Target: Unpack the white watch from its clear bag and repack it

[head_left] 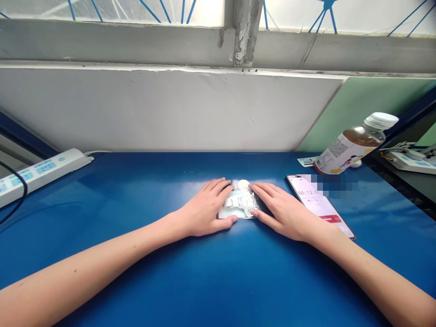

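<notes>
Near the middle of the blue table (pixel 218 277) lies a clear packet (pixel 240 203), flat, between the person's two hands. The left hand (pixel 208 206) rests palm down over the packet's left edge, fingers stretched toward the far side and lying close together, thumb held apart from them along the near edge. The right hand (pixel 279 210) mirrors it at the right edge, also palm down, its index fingertip at the far corner and its thumb on the near corner, with a gap between the two; neither hand is clenched. Inside the packet shows a white coiled shape, and at its far edge, just beside the right index finger, sits a white disc (pixel 243 184); with the glare and small size, it is hard to tell whether the disc is part of the packet. Just beyond the right wrist lies a phone (pixel 311 193), face up, its lit screen showing a timer. Behind it, at the table's far right, stands a capped bottle (pixel 347 147) of brown drink, with a card (pixel 304 161) beside its base. Well apart on the far left lies a white power strip (pixel 44 170), a black cable (pixel 24 193) curving over its near end. A pale wall (pixel 190 109) rises behind the table.
</notes>
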Motion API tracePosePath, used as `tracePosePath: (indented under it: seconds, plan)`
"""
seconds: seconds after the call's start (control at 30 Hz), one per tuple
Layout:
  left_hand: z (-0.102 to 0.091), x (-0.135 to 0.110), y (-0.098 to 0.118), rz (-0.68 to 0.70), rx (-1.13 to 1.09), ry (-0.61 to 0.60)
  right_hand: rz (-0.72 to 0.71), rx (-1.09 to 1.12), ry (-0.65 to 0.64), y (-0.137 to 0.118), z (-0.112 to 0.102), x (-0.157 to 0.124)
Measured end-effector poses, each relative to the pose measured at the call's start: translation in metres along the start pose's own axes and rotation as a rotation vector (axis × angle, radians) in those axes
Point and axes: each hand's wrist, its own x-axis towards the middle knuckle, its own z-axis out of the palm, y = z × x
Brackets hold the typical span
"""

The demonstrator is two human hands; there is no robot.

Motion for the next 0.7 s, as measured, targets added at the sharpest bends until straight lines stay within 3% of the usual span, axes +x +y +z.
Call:
tracePosePath:
  seconds: [0.7]
  plan:
    - [-0.001, 0.001, 0.001, -0.004, 0.044, 0.006, -0.025, 0.009, -0.034, 0.006, -0.011, -0.002]
